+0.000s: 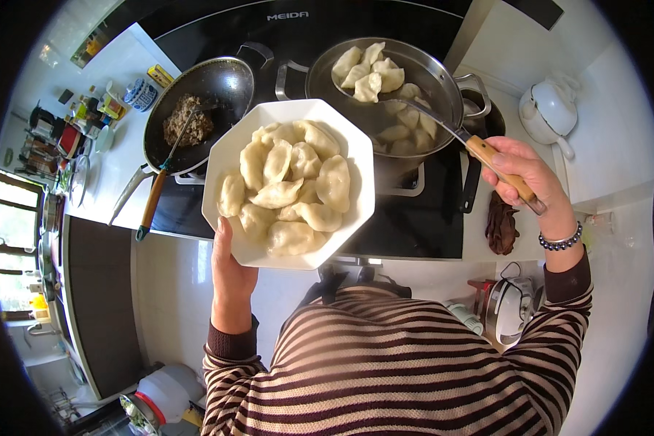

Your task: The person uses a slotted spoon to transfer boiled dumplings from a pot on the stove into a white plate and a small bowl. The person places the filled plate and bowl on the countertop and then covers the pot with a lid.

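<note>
My left hand (232,278) grips the near left edge of a white octagonal plate (354,212), thumb over the rim. Several cooked dumplings (283,191) are heaped on it. The wooden handle of a skimmer or ladle (496,163) is held in my right hand (528,174). Its head is hidden under more dumplings (368,73), lifted at the left side of a wide steel pot (455,92). Other dumplings (409,122) lie in the pot's cloudy water. The plate stands in front of the pot's near left side and covers part of it.
A dark wok (229,76) at the left holds minced filling (188,122) and a wooden-handled spatula (155,199). Right of the black gas stove (414,223) lie a brown cloth (501,223) and a white lidded pot (547,111). A blue-and-white jar (140,95) stands on the left counter.
</note>
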{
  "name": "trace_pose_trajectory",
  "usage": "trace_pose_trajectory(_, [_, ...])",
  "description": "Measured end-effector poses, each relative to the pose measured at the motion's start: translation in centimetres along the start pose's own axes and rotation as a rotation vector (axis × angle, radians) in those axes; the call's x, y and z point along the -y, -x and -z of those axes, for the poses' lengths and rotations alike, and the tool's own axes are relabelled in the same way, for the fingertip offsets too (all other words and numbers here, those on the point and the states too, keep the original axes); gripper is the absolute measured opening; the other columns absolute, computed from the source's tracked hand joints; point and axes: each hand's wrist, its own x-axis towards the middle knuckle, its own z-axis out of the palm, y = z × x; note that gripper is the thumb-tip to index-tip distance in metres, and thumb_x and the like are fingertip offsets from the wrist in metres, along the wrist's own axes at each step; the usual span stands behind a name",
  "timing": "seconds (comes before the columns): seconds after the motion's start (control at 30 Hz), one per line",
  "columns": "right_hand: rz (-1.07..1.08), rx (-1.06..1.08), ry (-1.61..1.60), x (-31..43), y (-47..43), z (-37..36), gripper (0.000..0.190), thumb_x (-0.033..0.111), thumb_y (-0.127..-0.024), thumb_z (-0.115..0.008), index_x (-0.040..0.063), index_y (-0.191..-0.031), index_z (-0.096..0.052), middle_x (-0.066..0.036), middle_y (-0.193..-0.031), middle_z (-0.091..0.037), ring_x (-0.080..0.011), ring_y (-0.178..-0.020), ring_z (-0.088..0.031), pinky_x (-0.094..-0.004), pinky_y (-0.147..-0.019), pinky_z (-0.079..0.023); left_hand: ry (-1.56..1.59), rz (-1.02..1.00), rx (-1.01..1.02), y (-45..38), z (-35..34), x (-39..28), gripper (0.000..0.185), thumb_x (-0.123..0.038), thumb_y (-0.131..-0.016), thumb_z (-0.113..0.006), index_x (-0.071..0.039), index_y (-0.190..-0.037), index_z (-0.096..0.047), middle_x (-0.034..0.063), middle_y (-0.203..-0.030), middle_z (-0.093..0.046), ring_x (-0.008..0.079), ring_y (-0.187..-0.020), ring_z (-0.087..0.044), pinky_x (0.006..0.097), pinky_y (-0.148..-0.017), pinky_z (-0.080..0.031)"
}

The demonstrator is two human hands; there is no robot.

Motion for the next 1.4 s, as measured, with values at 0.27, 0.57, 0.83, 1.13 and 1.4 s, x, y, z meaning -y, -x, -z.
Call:
trace_pose_trajectory(0.27, [0.032, -0.037, 0.05, 0.5, 2.2, -0.2, 0.037, 0.02, -0.086, -0.058, -0.003, -0.113, -0.048, -0.007, -0.071, -0.056, -0.0049, -0.044, -0.048, -0.0168, -0.035, -0.035, 0.036, 0.014, 0.007, -0.4, -0.5, 0.5, 0.062, -0.039, -0.093, -0.047, -0.002, -0.138, -0.027, 0.0142, -0.135, -0.041, 0.0275, -0.122, -0.044, 0.0399, -0.1, -0.04])
trace_pose_trajectory(0.57, [0.012, -0.054, 0.031, -0.4, 2.6, -0.2, 0.041, 0.021, -0.086, -0.057, -0.003, -0.116, -0.045, -0.009, -0.07, -0.054, -0.0051, -0.04, -0.045, -0.0158, -0.033, -0.034, 0.056, 0.044, 0.033, -0.9, -0.9, 0.8, 0.062, -0.04, -0.092, -0.049, -0.006, -0.139, -0.027, 0.0102, -0.138, -0.039, 0.0242, -0.125, -0.042, 0.0384, -0.103, -0.035])
trace_pose_trajectory(0.83, [0.034, -0.07, 0.057, -0.3, 3.1, -0.4, 0.039, 0.02, -0.085, -0.056, -0.004, -0.114, -0.047, -0.009, -0.07, -0.054, -0.0057, -0.041, -0.045, -0.0168, -0.036, -0.033, 0.073, 0.073, 0.081, -1.3, -1.3, 1.3, 0.062, -0.041, -0.092, -0.049, -0.005, -0.138, -0.03, 0.0094, -0.136, -0.042, 0.0224, -0.124, -0.042, 0.0365, -0.102, -0.035])
trace_pose_trajectory(1.13, [0.094, -0.11, 0.112, 0.6, 5.5, -0.5, 0.049, 0.023, -0.083, -0.057, -0.007, -0.119, -0.044, -0.011, -0.07, -0.054, -0.0067, -0.039, -0.042, -0.0179, -0.036, -0.033, 0.104, 0.066, 0.101, -1.8, -1.8, 1.5, 0.056, -0.039, -0.094, -0.045, -0.005, -0.137, -0.031, 0.0113, -0.134, -0.044, 0.0249, -0.121, -0.046, 0.0389, -0.099, -0.04])
trace_pose_trajectory(1.4, [0.118, -0.016, 0.055, 0.8, 7.8, -1.9, 0.057, 0.022, -0.077, -0.063, -0.008, -0.121, -0.043, -0.015, -0.069, -0.055, -0.0092, -0.036, -0.041, -0.0184, -0.035, -0.036, 0.066, 0.106, 0.16, -2.8, -3.3, 1.0, 0.059, -0.041, -0.093, -0.046, -0.006, -0.137, -0.032, 0.0102, -0.135, -0.044, 0.023, -0.121, -0.047, 0.0379, -0.099, -0.041])
